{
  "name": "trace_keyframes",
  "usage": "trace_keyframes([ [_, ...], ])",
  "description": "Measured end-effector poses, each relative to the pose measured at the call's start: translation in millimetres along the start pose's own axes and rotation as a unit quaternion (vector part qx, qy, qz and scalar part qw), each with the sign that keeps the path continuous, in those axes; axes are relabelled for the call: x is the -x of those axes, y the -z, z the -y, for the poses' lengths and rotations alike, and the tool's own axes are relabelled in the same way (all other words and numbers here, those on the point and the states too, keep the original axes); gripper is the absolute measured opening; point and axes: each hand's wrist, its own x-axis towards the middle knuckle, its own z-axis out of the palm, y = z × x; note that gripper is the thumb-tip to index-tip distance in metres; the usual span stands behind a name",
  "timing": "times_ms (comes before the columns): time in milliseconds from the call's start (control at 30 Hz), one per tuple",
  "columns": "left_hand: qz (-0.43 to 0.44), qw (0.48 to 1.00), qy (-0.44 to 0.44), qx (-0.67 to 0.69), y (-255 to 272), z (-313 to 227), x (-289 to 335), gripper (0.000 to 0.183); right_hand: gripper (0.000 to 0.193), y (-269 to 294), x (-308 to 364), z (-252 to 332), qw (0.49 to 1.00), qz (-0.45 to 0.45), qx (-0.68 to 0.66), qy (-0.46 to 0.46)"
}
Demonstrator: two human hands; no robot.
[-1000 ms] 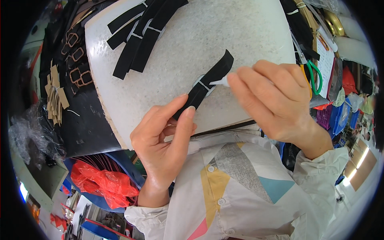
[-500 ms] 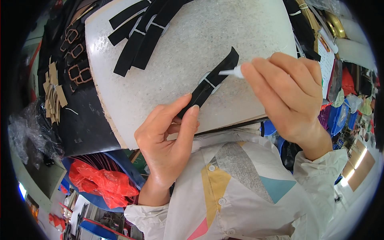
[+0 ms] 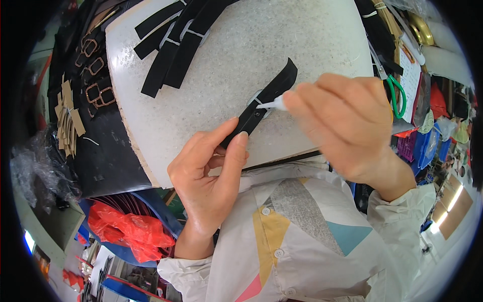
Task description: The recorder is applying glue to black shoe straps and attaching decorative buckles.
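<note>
Head view. Half a second ago the nozzle (image 3: pixel 275 103) hung over the far part of the black strap (image 3: pixel 276 85); now its tip is back at the pale slider (image 3: pixel 257 94), toward the near side. A small round spot (image 3: pixel 257 114) has appeared just below the tip. Judged: liquid being dabbed, work now on the near side of the slider. Tip touching or just off: cannot tell.

Strap lies slantwise over the white board (image 3: pixel 312 45), near middle, about 1 o'clock, far end pointing to 1.

Left hand (image 3: pixel 206 168), 8 o'clock of centre: narrow, thumb and fingers pinching the strap's near end. Right hand (image 3: pixel 347 128), between 2 and 3: closed round the nozzle's base; whatever body it has is hidden.

Counts: one strap in hand, one slider on it, one nozzle. Stack of straps (image 3: pixel 178 65) at 11: three sliders visible, straps overlapped, no sure number. Copper frames (image 3: pixel 95 65), 10 o'clock: four clear. Green-handled scissors (image 3: pixel 401 98), just past 2: one. Red bag (image 3: pixel 128 226), 8 o'clock: one.
</note>
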Motion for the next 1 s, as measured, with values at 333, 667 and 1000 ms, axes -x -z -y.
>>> trace_keyframes([
  [333,-0.002,0.999,-0.004,-0.038,7,1,2,0.023,0.032,7,22,-34,0.926,-0.027,-0.227,-0.301],
  [667,-0.046,0.976,-0.095,-0.192,19,2,2,0.021,0.025,-26,43,-47,0.887,-0.210,-0.171,-0.373],
  [1000,-0.060,0.966,-0.105,-0.226,13,1,1,0.022,0.025,-25,2,6,0.972,-0.027,-0.167,-0.165],
])
